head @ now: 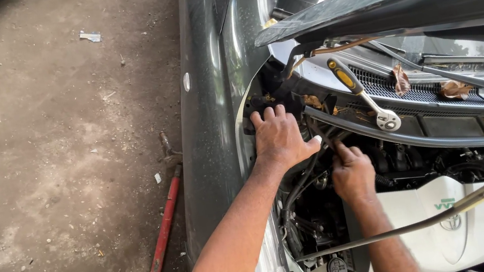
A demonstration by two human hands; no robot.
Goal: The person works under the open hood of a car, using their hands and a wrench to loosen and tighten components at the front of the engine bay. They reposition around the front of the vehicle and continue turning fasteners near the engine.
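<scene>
Hoses (pixel 315 157) sit at the back corner of the engine bay, between both hands: left hand (pixel 279 140) at 10 o'clock lies flat, fingers spread; right hand (pixel 353 172) at 4 o'clock pinches them. Ratchet (pixel 364 95) rests at 2 o'clock.

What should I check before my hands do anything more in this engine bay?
1. Left hand braced flat on the dark car's fender edge: ok.
2. Right hand among the black hoses; what it grips: cannot tell.
3. Yellow-handled metal ratchet wrench lying loose on the black cowl grille, could slide: not ok.
4. Thin metal prop rod crossing the white engine cover, clear of both hands: ok.
5. Dry brown leaves on the grille: not ok.
</scene>
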